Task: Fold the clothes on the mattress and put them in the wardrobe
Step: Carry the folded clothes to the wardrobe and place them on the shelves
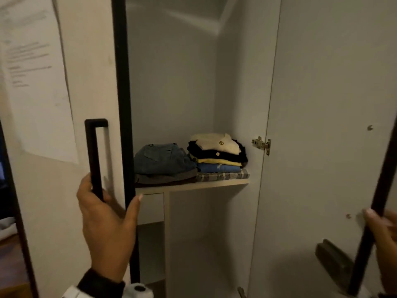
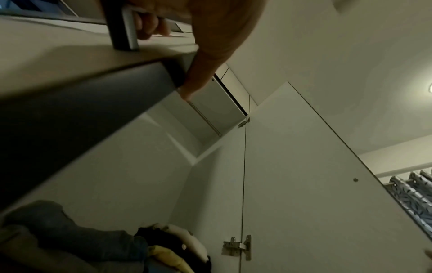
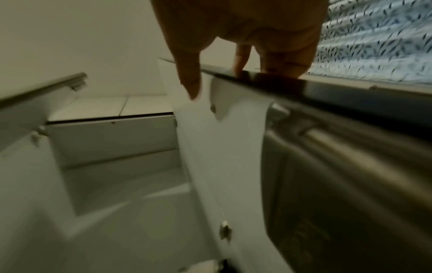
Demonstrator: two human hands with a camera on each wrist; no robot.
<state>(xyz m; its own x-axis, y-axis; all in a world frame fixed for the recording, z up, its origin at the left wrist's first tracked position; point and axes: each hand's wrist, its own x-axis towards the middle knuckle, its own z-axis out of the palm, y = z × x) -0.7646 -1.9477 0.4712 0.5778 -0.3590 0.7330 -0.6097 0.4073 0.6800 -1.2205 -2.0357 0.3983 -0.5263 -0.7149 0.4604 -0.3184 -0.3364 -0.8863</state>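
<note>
The wardrobe stands open, with folded clothes on its shelf (image 1: 193, 186). Blue jeans (image 1: 163, 160) lie on darker garments at the left. At the right a stack of shirts (image 1: 217, 153) rests on a checked cloth (image 1: 223, 175), cream on top, then black, yellow and blue. My left hand (image 1: 111, 203) grips the black handle (image 1: 94, 155) of the left door (image 1: 90, 72), thumb on the door's black edge; the left wrist view shows the fingers (image 2: 149, 25) curled behind the handle (image 2: 124, 31). My right hand (image 1: 380, 224) pinches the black edge (image 1: 378, 201) of the right door (image 1: 322, 125), thumb inside (image 3: 189, 77).
A printed sheet (image 1: 32, 72) is stuck on the left door. Below the shelf sit a small drawer (image 1: 150, 208) and a vertical divider. A metal hinge (image 1: 262, 145) holds the right door, and a dark fitting (image 1: 335, 261) sits low on its inner face. A patterned curtain (image 3: 378, 37) hangs beyond.
</note>
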